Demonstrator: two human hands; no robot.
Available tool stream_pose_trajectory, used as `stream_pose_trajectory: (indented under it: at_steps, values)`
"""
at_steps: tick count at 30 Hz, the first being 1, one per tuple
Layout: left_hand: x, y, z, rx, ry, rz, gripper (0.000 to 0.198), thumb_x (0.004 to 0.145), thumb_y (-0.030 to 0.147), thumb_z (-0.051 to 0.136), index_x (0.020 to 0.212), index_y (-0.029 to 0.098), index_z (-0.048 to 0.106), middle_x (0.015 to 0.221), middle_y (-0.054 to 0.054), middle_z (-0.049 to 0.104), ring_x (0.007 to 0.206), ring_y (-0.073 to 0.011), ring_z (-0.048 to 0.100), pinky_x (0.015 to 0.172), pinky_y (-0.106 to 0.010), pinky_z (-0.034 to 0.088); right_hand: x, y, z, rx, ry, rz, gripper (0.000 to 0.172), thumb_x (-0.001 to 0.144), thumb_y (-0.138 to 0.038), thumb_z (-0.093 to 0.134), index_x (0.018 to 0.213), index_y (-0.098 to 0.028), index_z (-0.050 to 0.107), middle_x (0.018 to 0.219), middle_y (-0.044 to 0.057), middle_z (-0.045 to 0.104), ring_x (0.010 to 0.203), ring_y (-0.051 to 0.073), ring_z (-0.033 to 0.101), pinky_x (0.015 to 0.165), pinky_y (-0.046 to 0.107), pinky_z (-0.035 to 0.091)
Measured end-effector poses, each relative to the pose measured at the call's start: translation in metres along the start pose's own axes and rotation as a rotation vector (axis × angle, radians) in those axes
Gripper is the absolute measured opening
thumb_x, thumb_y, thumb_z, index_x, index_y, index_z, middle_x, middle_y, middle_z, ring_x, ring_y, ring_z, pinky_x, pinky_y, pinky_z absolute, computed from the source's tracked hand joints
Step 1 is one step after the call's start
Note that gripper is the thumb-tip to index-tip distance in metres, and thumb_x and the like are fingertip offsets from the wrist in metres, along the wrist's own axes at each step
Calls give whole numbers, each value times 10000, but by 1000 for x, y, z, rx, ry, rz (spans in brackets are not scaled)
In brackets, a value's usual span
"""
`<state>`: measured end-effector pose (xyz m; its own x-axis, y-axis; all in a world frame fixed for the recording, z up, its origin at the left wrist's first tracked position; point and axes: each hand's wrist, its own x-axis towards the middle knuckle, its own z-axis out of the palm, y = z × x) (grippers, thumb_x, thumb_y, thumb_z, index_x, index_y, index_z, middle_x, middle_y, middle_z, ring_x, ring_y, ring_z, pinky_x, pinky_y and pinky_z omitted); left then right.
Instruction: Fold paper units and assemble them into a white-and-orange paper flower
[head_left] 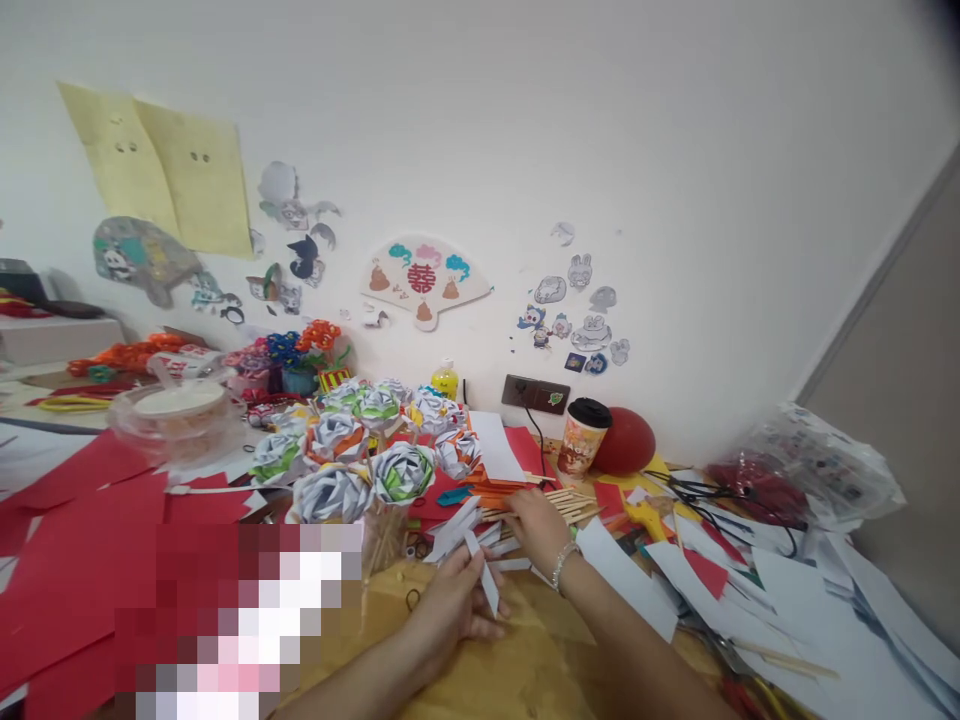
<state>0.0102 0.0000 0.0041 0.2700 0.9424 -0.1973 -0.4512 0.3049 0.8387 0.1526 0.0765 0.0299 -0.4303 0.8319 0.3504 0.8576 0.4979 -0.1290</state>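
Two forearms (pixel 390 655), angled inward, left fingers (pixel 474 562) pinching paper (pixel 489 588)

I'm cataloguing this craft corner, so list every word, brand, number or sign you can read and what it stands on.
"囍", in red, on the fan-shaped cutout on the wall.
Too small or blurred to read: any print on the paper cup with the black lid, the yellow bottle and the clear plastic bag.
No other text is legible.
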Motion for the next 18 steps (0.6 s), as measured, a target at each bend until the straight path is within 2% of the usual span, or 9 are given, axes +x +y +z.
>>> stream_pose_trajectory:
  at_steps: [4, 7, 14, 18]
  values:
    - [7, -7, -6, 30, -24, 8, 521, 535, 499, 732, 844, 205, 433, 641, 56, 572, 498, -130, 606, 468, -253, 474, 24, -3, 19, -91, -15, 8, 139, 795, -166, 528, 838, -156, 660, 875, 100, 648, 902, 240, 532, 742, 306, 391]
    - [11, -12, -8, 36, -15, -27, 524, 516, 522, 721, 808, 197, 433, 610, 49, 582, 492, -142, 618, 468, -249, 463, 28, -4, 27, -139, -7, 12, 141, 792, -164, 533, 883, -163, 641, 918, 97, 633, 925, 238, 515, 736, 308, 380]
    - [11, -14, -7, 12, -25, -47, 501, 499, 471, 736, 789, 192, 436, 587, 46, 605, 498, -158, 635, 487, -254, 459, 31, -5, 30, -213, 12, 36, 176, 812, -159, 518, 967, -185, 597, 965, 80, 596, 929, 226, 485, 729, 309, 361]
    - [9, -11, -3, 4, 4, -76, 433, 526, 399, 719, 778, 193, 433, 570, 50, 603, 494, -161, 640, 482, -242, 448, 37, -5, 31, -247, 17, 33, 123, 828, -164, 503, 865, -177, 620, 914, 90, 596, 906, 235, 484, 700, 320, 354]
